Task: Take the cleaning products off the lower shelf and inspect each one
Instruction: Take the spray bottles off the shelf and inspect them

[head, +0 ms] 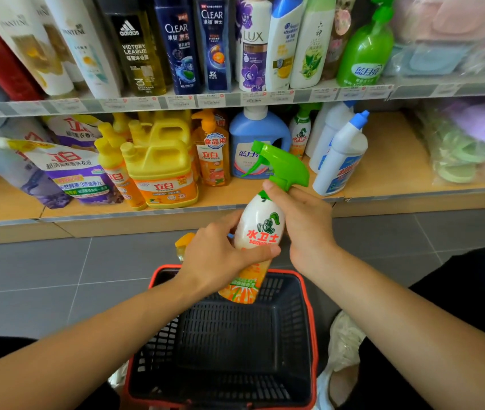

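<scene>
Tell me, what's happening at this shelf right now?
A person is holding a white spray bottle with a green trigger in both hands: the left hand grips its body and the right hand its neck. It is held above a dark shopping basket with a red rim on the floor. More cleaning products still stand on the lower shelf behind it.

Shop: price-tagged shelves [176, 102], stocked toiletries, shopping basket [309, 321].

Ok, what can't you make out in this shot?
Head view:
- Spray bottle: lower label partly covered by the left hand.
- Orange item behind that hand: mostly hidden.
- Shelf price tags: too blurred to read.
- Shopping basket: near edge cut off by the frame.
</scene>
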`<act>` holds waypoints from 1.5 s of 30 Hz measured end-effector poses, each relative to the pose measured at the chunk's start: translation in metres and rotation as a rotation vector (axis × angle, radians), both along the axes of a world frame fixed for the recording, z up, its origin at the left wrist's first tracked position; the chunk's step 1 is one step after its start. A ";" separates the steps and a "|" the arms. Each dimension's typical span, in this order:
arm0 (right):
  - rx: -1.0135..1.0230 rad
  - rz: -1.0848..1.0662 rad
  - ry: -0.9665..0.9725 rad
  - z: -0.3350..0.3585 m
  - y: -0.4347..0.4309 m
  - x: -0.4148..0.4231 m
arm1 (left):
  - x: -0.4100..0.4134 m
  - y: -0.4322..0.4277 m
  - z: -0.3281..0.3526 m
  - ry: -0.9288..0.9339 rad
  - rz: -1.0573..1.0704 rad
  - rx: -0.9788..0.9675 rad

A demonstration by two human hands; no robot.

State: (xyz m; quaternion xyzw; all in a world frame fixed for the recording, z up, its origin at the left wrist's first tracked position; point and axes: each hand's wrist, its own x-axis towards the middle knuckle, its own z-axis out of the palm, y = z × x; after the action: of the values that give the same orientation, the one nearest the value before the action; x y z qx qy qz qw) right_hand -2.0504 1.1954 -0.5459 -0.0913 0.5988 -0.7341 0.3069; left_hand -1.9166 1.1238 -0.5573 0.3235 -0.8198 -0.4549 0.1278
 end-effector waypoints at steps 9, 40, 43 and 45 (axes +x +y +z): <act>-0.026 0.126 -0.136 0.004 0.002 -0.006 | -0.002 -0.003 0.001 0.056 -0.047 0.118; 0.237 0.619 0.267 0.005 0.014 -0.026 | -0.005 -0.021 0.018 0.431 0.096 0.726; 0.263 0.788 0.110 0.002 0.019 -0.025 | -0.005 -0.033 0.020 0.513 0.099 0.743; 0.241 0.872 -0.017 -0.001 0.020 -0.023 | -0.005 -0.037 0.023 0.570 0.083 0.771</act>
State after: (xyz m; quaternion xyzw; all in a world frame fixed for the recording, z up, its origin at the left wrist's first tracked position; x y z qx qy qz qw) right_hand -2.0734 1.2158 -0.5472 -0.2926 0.5829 -0.4621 0.6010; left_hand -1.9215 1.0864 -0.5346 0.2422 -0.5100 -0.7909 0.2360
